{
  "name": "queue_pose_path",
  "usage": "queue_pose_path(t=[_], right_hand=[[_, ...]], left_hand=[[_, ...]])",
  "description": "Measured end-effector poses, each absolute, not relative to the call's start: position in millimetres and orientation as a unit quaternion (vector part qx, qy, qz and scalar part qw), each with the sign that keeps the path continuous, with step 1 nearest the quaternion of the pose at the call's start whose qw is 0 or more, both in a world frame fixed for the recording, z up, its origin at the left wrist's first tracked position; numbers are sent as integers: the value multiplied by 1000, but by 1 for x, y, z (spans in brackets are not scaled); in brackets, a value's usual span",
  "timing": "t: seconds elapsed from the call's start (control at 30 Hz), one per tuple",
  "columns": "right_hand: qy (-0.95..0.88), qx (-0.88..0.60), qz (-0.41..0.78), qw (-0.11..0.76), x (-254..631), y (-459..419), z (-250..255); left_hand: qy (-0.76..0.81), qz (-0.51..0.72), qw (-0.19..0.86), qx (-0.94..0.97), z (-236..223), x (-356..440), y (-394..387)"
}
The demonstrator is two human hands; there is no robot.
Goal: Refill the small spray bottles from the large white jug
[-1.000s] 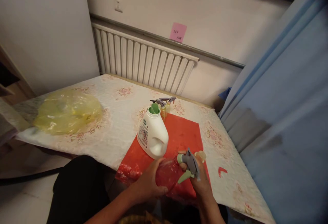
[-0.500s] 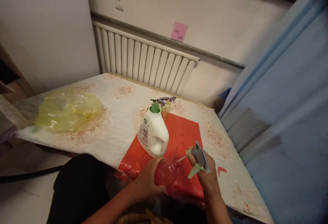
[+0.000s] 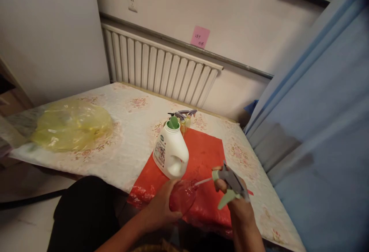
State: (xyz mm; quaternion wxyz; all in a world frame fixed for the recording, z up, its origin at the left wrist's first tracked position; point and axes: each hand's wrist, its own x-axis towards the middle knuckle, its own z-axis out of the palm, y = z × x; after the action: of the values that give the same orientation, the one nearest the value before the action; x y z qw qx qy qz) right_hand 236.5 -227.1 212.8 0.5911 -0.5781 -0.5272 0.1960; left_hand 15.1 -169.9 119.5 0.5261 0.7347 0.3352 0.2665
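A clear pinkish-looking spray bottle (image 3: 184,197) lies tilted in my left hand (image 3: 161,209), its open neck pointing right. My right hand (image 3: 238,202) grips a grey and pale green trigger sprayer (image 3: 230,181). The sprayer head is apart from the bottle, and its thin dip tube (image 3: 204,181) runs left to the bottle's mouth. Just beyond my hands, a white detergent jug (image 3: 171,154) with a handle and a green spout stands uncapped on a red plastic sheet (image 3: 204,152).
Several spray bottles (image 3: 186,119) stand behind the jug. A crumpled yellow plastic bag (image 3: 73,125) lies on the left of the flowered tablecloth (image 3: 135,129). A radiator (image 3: 158,63) lines the wall. The blue curtain (image 3: 314,102) hangs along the right side.
My right hand has moved right with the trigger sprayer, drawing more of the tube out of the bottle. The bottle in my left hand has shifted slightly left.
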Motion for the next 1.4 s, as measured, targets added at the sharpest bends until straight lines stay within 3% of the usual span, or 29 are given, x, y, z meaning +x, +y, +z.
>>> queue_pose_path(t=[0.27, 0.73, 0.97, 1.17, 1.4], right_hand=[[-427, -609, 226, 630, 276, -172, 211], [-521, -798, 185, 241, 277, -39, 120], [-527, -819, 181, 133, 258, -10, 93], [-535, -806, 201, 156, 258, -15, 86], [-533, -745, 225, 331, 263, -38, 108]], left_hand=[[364, 263, 542, 710, 109, 2, -166], [400, 266, 549, 684, 75, -35, -152], [411, 290, 558, 660, 65, -48, -147], [398, 329, 573, 636, 67, -55, -146], [400, 371, 573, 611, 74, -61, -143]])
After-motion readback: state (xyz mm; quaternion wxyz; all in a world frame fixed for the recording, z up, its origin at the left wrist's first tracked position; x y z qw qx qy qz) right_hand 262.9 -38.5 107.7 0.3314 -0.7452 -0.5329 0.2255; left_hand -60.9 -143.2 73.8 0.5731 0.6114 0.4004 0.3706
